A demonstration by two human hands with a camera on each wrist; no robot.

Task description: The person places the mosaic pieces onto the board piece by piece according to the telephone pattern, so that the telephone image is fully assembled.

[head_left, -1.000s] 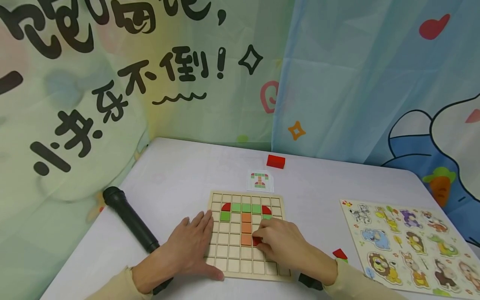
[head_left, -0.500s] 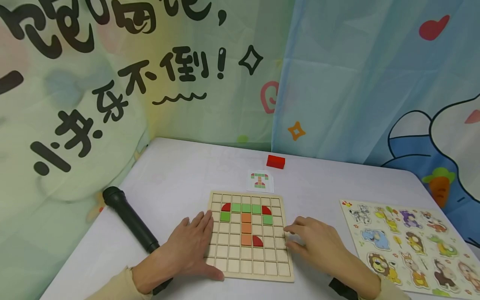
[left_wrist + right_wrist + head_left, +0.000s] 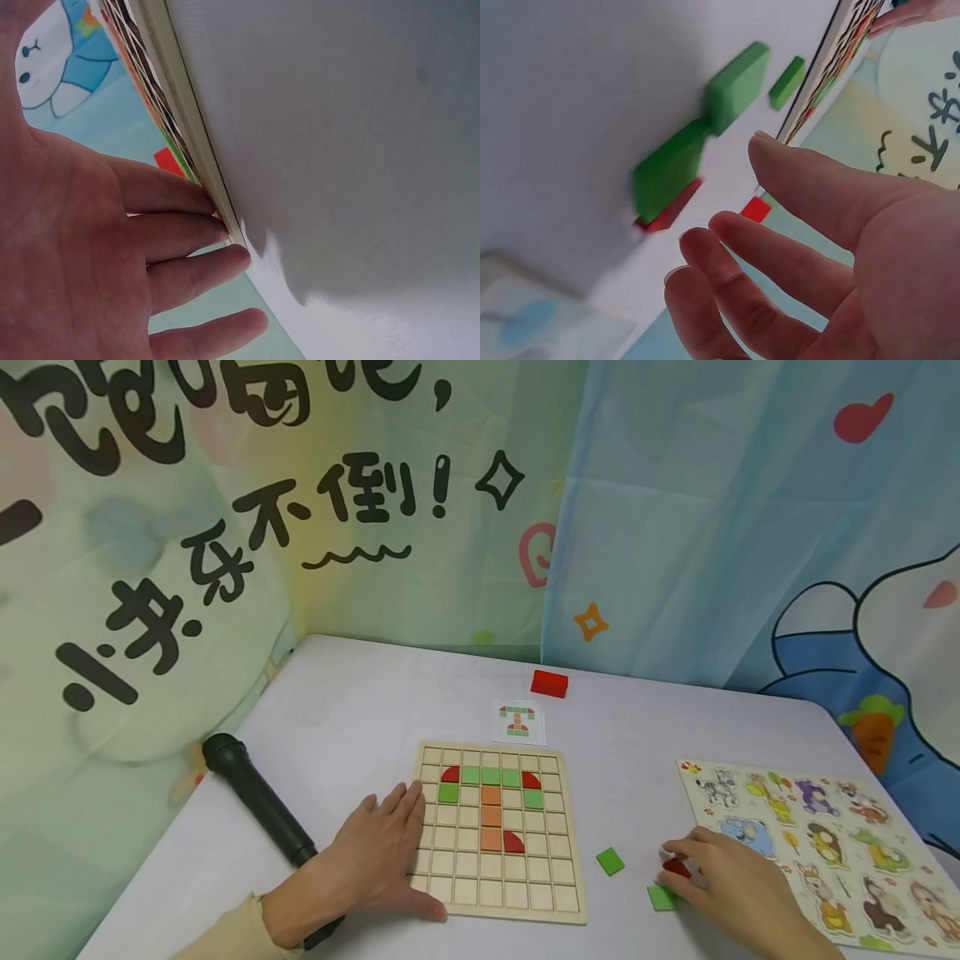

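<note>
My left hand (image 3: 378, 860) lies flat with spread fingers against the left edge of a wooden grid board (image 3: 517, 893). Green, orange and red tiles fill some of its cells, including a rounded red tile (image 3: 513, 842) beside the lowest orange tile (image 3: 491, 839). To the right of the board, my right hand (image 3: 731, 881) reaches over loose pieces, thumb and fingers apart around a red piece (image 3: 676, 867). The right wrist view shows that red piece partly behind a green tile (image 3: 671, 165), with nothing between the fingers. Another green tile (image 3: 611, 861) lies nearer the board.
Behind the board lies a small pattern card (image 3: 518, 723), with a red block (image 3: 550, 683) farther back. A black microphone (image 3: 262, 802) lies left, partly under my left forearm. An animal puzzle board (image 3: 847, 827) takes up the right side, close to my right hand.
My right hand has let go of the rounded red tile on the board and moved right to the loose pieces. The left hand stays at the board's edge.
</note>
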